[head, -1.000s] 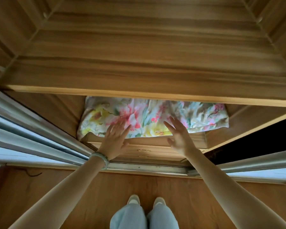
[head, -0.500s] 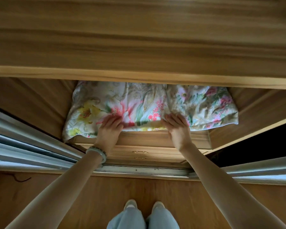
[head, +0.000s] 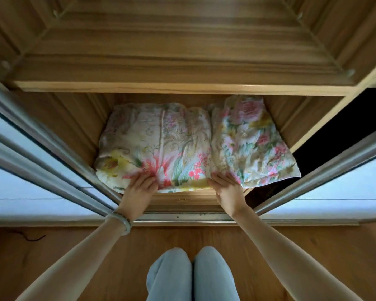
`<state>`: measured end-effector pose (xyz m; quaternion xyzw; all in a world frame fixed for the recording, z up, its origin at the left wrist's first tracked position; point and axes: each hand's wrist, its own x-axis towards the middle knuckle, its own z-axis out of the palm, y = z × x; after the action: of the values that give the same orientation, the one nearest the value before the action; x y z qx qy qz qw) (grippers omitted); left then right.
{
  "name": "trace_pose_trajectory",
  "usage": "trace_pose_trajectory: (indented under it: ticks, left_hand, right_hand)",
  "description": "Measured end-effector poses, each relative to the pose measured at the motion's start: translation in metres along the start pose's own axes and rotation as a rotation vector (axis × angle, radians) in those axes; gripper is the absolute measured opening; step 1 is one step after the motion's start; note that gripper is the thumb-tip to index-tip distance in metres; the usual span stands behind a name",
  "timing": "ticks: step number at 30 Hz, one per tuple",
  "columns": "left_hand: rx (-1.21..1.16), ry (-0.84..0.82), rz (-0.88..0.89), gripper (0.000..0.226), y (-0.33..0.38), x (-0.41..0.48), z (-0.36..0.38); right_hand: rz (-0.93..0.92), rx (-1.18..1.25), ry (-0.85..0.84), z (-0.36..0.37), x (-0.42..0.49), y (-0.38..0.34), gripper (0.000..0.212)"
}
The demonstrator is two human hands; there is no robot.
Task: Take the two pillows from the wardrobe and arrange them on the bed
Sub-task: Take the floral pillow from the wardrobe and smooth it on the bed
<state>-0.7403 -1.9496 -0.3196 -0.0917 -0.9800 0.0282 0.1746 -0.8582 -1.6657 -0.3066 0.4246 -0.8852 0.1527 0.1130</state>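
Two floral pillows lie side by side on a low shelf inside the wooden wardrobe [head: 182,85]. The larger left pillow [head: 156,144] has pink, yellow and green flowers. The right pillow [head: 252,142] partly overlaps it and reaches the shelf's right corner. My left hand [head: 139,190], with a pale bangle on the wrist, grips the front edge of the left pillow. My right hand [head: 228,187] grips the front edge where the two pillows meet; which pillow it holds is unclear. The bed is not in view.
Sliding wardrobe doors with metal frames [head: 52,148] [head: 326,168] flank the opening on both sides. A drawer front with a small brass handle [head: 182,200] sits below the pillows. An upper shelf board [head: 182,88] overhangs them. My legs [head: 191,276] stand on a wooden floor.
Both hands went from open above the pillows to closed on their front edge. The view has dropped, so more of the pillows shows under the upper shelf.
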Motion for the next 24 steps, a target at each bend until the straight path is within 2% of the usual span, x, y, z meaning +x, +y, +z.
trace_pose_trajectory:
  ticks: [7,14,21,24]
  left_hand:
    - [-0.035,-0.093,-0.004,0.050,0.007,-0.029,-0.047]
    - [-0.028,-0.144,0.069,0.050,0.018,-0.041,-0.086]
    - [-0.094,-0.087,0.166,0.053,0.074,-0.070,-0.089]
    - [-0.096,-0.064,0.134,0.050,0.082,-0.084,-0.092]
  right_hand:
    - [0.010,-0.004,0.042,-0.029,-0.035,-0.047,0.053]
    - [0.062,0.027,0.087,-0.042,-0.064,-0.075,0.052]
    - [0.061,-0.002,0.139,-0.054,-0.111,-0.051,0.054]
    - [0.063,0.008,0.153,-0.054,-0.119,-0.057,0.051]
